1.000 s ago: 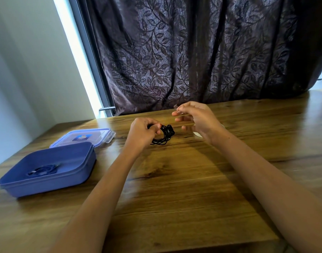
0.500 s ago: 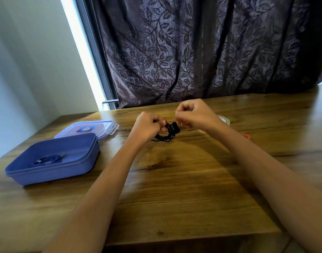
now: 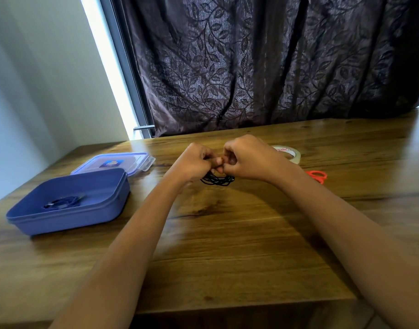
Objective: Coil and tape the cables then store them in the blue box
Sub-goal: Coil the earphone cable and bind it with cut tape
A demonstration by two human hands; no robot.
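Note:
A coiled black cable (image 3: 217, 180) hangs just above the wooden table, pinched from both sides. My left hand (image 3: 193, 162) grips its left part and my right hand (image 3: 247, 157) grips its top right, with the fingertips of both hands touching over the coil. Most of the coil's upper half is hidden by my fingers. The open blue box (image 3: 32, 218) sits at the left of the table with a coiled blue cable (image 3: 62, 203) lying inside it. A roll of clear tape (image 3: 291, 154) lies flat just behind my right wrist.
The box's clear blue lid (image 3: 113, 162) lies behind the box. Orange scissor handles (image 3: 318, 175) poke out to the right of my right forearm. A dark leaf-patterned curtain (image 3: 263, 62) hangs along the table's far edge.
My right hand has dropped from above the coil and closed onto it beside my left hand. The view has shifted, showing the tape roll and the scissors.

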